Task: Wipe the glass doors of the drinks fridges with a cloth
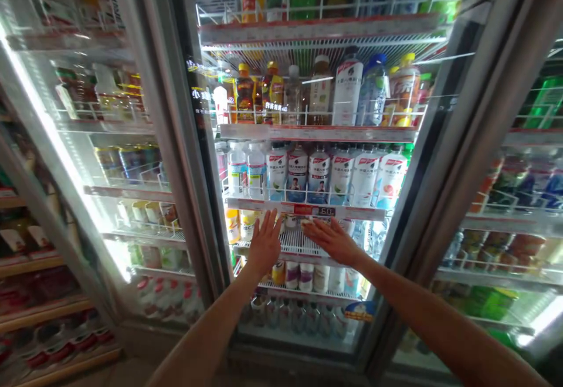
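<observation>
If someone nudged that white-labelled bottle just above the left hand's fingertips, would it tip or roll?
The white-labelled bottle might tip if pushed high, since it looks taller than wide. Bottles standing close on both sides, including the dark-labelled bottle, would probably steady it. Laid on its side, it would likely roll, as its body looks rounded.

Left grip (266, 240) and right grip (332, 241) side by side before middle cooler (299, 349), below bottle row (319, 170) on its shelf (253, 204). Left cooler (109, 128), right cooler (510, 223) flank it; rack (48, 265) far left.
</observation>
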A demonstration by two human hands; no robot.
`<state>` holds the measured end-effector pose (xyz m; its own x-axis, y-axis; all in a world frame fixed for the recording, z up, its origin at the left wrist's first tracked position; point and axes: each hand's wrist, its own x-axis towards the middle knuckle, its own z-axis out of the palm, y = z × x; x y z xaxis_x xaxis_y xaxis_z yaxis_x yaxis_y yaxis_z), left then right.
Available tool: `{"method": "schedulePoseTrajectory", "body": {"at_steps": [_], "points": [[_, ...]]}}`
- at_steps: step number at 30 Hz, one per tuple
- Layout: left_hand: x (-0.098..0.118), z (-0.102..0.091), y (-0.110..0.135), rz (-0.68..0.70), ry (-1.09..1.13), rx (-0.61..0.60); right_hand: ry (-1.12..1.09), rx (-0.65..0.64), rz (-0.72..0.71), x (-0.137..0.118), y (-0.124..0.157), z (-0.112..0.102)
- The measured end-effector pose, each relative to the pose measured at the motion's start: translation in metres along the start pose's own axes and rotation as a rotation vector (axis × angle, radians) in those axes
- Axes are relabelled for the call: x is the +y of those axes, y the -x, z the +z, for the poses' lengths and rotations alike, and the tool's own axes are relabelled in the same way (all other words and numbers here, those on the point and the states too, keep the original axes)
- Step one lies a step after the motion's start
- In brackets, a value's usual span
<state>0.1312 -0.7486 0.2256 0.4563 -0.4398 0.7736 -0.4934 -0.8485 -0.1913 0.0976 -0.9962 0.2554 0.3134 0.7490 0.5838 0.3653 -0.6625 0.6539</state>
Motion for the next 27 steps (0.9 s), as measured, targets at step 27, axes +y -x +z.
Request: {"method": "schedulePoseTrajectory", "body": {"at_steps": [27], "points": [[0.023, -0.008, -0.029, -0.12, 0.051, 0.007, 0.212, 0.182, 0.636, 0.03, 0.104, -0.022]]}}
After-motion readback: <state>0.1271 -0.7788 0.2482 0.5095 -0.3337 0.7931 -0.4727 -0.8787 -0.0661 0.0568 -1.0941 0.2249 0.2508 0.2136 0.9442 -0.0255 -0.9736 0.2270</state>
